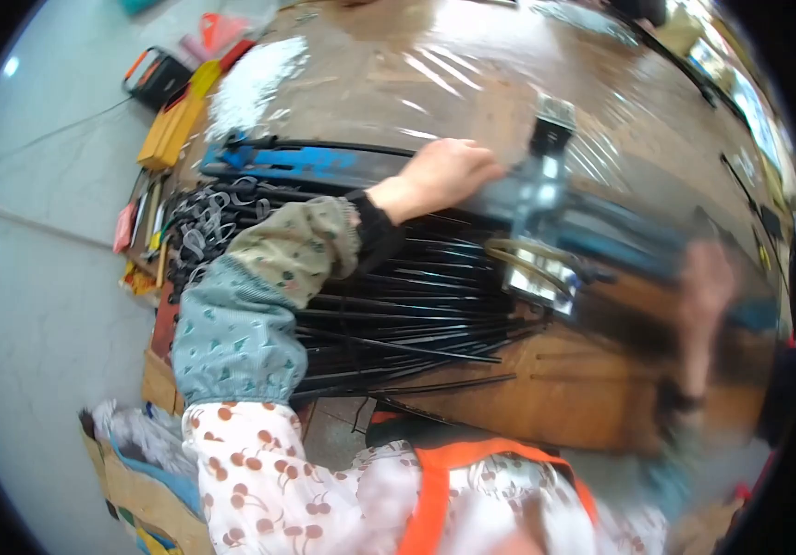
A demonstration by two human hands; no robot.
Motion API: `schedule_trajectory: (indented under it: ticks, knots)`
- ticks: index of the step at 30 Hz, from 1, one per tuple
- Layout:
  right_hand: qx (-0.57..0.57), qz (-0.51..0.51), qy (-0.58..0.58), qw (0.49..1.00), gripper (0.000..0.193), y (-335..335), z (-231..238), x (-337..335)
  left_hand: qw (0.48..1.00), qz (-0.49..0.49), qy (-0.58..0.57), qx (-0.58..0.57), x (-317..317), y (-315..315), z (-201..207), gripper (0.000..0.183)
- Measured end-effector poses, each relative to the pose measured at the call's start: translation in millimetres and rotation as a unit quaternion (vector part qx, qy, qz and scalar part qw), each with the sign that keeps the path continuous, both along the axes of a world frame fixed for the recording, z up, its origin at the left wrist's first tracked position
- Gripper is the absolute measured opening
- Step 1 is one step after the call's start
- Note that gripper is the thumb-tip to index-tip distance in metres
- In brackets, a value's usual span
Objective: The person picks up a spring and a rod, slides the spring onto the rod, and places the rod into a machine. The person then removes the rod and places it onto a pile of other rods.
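My left hand [442,176] is above the middle of the table with its fingers curled closed, at a long black strip with blue patches [315,161]. What its fingers grip, if anything, is hidden. My right hand [708,277] is over the right side of the table, smeared by motion, beside the right end of a blurred dark length [620,222]. Between my hands stands a shiny metal fixture [542,273] with a brass-coloured loop. Below my left hand lies a bundle of thin black rods or tubes [416,305].
Grey loops [204,227] tangle at the bundle's left end. White small pieces [255,88] are heaped at the far left. Along the left edge are a yellow box [172,128], hand tools [150,217] and a black case with an orange handle [158,79]. Clear film [444,69] covers the far tabletop.
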State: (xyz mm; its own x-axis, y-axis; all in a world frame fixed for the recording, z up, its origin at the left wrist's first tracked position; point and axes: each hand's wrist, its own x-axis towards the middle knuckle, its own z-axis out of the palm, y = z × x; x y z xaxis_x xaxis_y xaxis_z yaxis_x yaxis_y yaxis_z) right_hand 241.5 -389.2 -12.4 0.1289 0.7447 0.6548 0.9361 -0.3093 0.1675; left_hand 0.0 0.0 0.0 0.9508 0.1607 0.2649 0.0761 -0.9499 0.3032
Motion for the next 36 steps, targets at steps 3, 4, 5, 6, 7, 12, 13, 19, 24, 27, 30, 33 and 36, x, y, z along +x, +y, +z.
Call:
schedule_trajectory:
  ticks: [3,4,5,6,7,12,13,19,24,27,30,33,36]
  knots:
    - [-0.007,-0.038,0.053,0.998,0.032,4,-16,-80,0.998,-0.011,0.049,0.034,2,5,-1,0.024]
    - [-0.021,-0.046,0.078,0.996,0.029,6,-9,-84,0.996,0.028,0.077,0.046,5,-7,0,0.023]
    - [-0.017,-0.033,0.104,0.994,0.025,-1,-4,-74,0.997,0.038,0.067,0.026,13,-18,-2,0.022]
    - [-0.002,-0.020,0.103,0.994,0.023,-8,-11,-66,0.996,0.051,0.070,0.031,20,-25,-5,0.021]
    - [0.012,-0.005,0.111,0.994,0.022,-7,-16,-66,0.996,0.053,0.069,0.034,19,-26,-3,0.020]
    - [0.008,0.029,0.183,0.983,0.026,-1,-21,-80,0.997,0.032,0.055,0.048,23,-33,-1,0.022]
    - [0.014,0.028,0.179,0.983,0.027,3,-22,-84,0.998,0.018,0.053,0.042,23,-31,-3,0.022]
    - [0.051,0.163,0.310,0.935,0.019,49,-43,-78,0.998,0.040,0.038,0.039,12,-25,-3,0.021]
    - [0.042,0.160,0.371,0.914,0.021,38,-55,-63,0.993,-0.026,-0.057,0.098,28,-29,-24,0.016]
    - [-0.061,0.113,0.305,0.944,0.028,28,-38,-63,0.980,-0.070,-0.078,0.171,33,-24,-22,0.013]
    - [-0.248,0.105,0.142,0.953,0.030,-6,-43,-111,0.939,-0.108,-0.167,0.282,17,40,-18,0.007]
    - [-0.224,0.193,0.157,0.942,0.029,-9,-69,-145,0.936,-0.068,-0.201,0.282,4,73,-24,0.013]
    - [-0.263,0.148,0.176,0.937,0.019,12,-53,-139,0.917,0.118,-0.081,0.374,-42,7,-4,0.026]
